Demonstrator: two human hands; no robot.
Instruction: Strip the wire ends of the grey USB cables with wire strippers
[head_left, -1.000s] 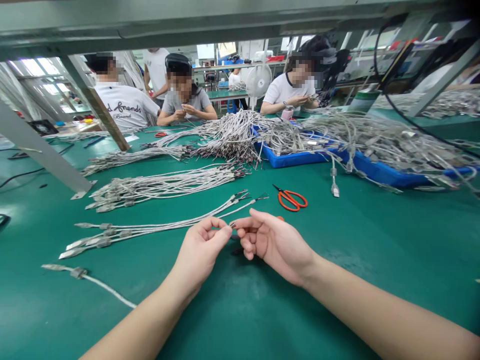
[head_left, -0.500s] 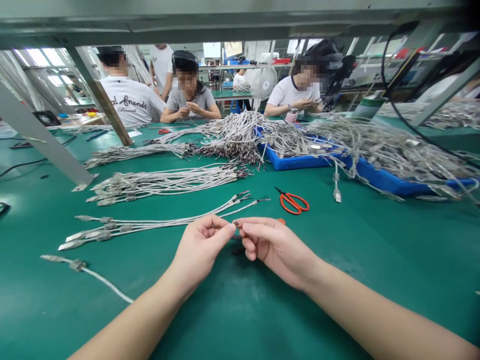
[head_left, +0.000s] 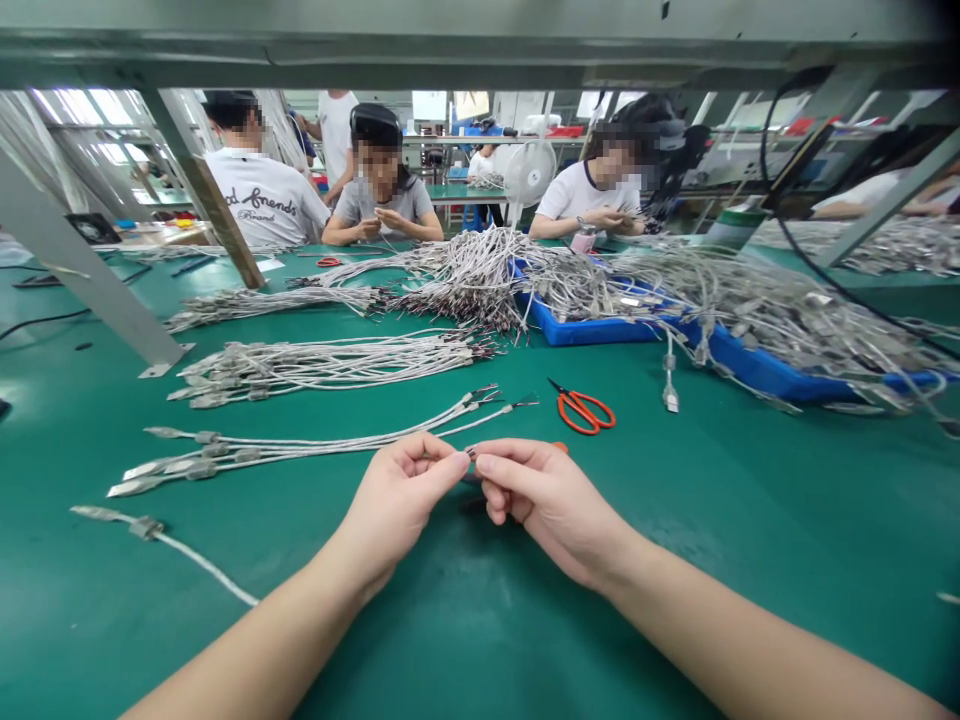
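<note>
Left hand [head_left: 409, 495] and right hand [head_left: 547, 500], fingertips pinched on dark wire ends [head_left: 470, 452] between them, thin white cable [head_left: 206, 570] with translucent grey plug [head_left: 97, 514] at left, co-worker's white shirt [head_left: 255, 185] lettered "Brand"

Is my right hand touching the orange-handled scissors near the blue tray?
Apart; the head view shows green tabletop between right hand and orange-handled scissors.
</note>
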